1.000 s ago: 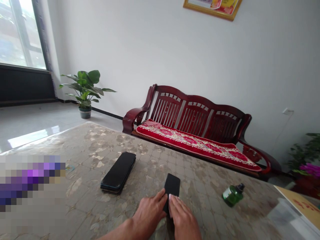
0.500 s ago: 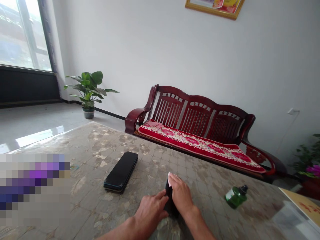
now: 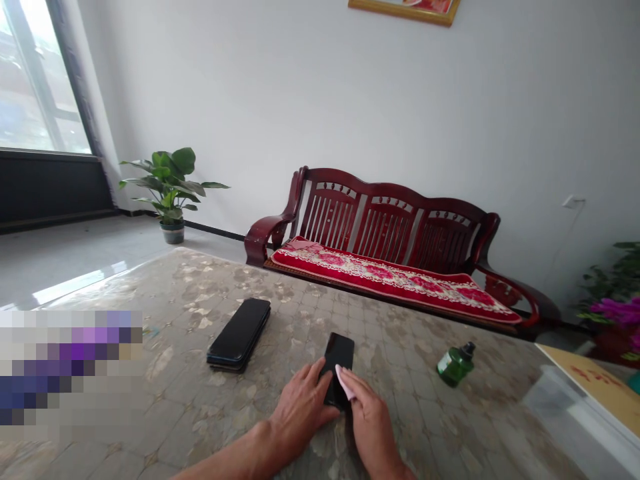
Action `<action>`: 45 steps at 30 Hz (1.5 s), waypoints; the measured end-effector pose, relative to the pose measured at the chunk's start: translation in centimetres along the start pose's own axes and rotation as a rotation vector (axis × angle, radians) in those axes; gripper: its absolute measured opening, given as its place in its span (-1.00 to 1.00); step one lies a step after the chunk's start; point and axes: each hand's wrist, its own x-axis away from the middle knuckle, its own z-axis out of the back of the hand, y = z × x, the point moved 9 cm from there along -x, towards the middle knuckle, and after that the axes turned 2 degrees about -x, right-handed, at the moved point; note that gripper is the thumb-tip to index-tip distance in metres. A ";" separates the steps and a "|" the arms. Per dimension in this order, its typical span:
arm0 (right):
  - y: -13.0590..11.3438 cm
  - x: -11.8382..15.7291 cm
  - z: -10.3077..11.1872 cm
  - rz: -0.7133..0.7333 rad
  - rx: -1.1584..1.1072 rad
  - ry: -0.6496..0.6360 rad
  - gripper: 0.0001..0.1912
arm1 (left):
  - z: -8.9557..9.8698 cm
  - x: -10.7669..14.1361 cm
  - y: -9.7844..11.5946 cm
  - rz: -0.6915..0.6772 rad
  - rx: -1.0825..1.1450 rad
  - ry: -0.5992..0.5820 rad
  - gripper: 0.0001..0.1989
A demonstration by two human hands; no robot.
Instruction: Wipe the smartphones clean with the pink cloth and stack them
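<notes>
While near one phone stack (image 3: 240,331), one phone (image 3: 342,349) under two hands: left (image 3: 299,402) spread, right (image 3: 371,413) closed on one cloth (image 3: 344,385).

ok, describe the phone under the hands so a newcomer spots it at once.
Find the patterned tabletop before the red-brown bench. The black phone lies under the left hand and right hand, pink cloth on it. Single, unlike the black stack to its left.

two hands (image 3: 301,399), one cloth (image 3: 344,383), at least two phones (image 3: 341,348), one bottle (image 3: 454,365)
</notes>
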 end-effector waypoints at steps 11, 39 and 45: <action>2.2 0.0 1.0 -0.325 -0.427 0.163 -0.65 | -0.4 -1.4 2.7 0.008 -0.296 -0.002 -0.34; -9.7 -0.9 0.8 0.608 0.476 0.135 -0.59 | 3.3 1.1 -1.7 -0.214 0.068 0.417 -0.84; -5.8 -2.3 3.2 0.504 0.613 0.207 -0.57 | 3.5 0.8 -2.6 -0.182 0.099 0.436 -0.80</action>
